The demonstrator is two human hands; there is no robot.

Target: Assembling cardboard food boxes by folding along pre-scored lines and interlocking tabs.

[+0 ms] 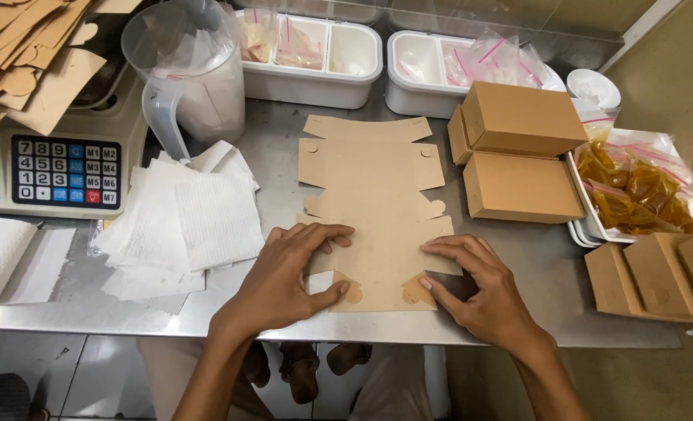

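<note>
hands 2 (284, 281) (483, 292) | flat box cutout 1 (373, 203) | closed cardboard boxes 2 (522, 117) (522, 187) | white bins 2 (315, 82) (420, 78) | plastic jug 1 (194, 74) | scale 1 (65, 168)

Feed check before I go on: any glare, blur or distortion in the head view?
Head view: sharp overall; soft glare on the steel table; left hand and right hand on the flat cardboard blank cast faint shadows; edges bow slightly from wide-angle distortion.

Scale (54, 168), napkins (198, 214), folded boxes (522, 152)
</note>
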